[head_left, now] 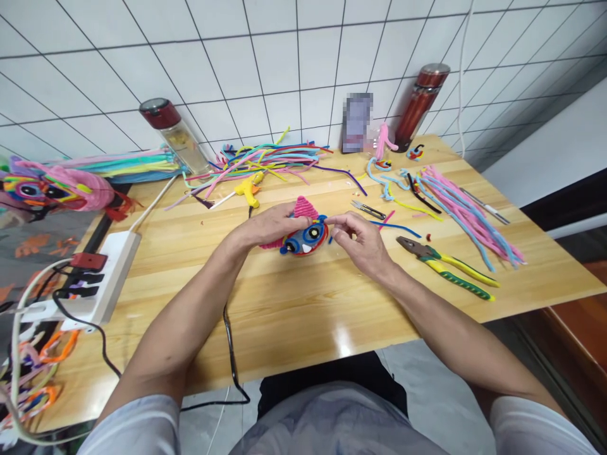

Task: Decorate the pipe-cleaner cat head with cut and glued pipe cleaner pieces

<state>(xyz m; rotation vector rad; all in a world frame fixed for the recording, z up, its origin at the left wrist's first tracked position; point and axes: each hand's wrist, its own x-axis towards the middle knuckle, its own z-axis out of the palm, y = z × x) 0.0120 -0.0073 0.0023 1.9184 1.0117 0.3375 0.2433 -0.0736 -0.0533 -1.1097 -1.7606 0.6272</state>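
Observation:
Over the middle of the wooden table, a pipe-cleaner figure has a blue face, big round eyes, a red rim and pink ear-like pieces. My left hand grips it from the upper left, the thumb pressed near its top. At its right edge is my right hand, with the index finger reaching to the blue part above one eye and the other fingers curled. Whether this hand pinches something small is too fine to see. Just beyond lie small thread snips and a blue pipe cleaner.
Pliers and a pink-and-blue bundle of pipe cleaners lie right. Behind are a yellow glue gun, loose pipe cleaners, a phone, a red flask and a glass bottle. A power strip stands left.

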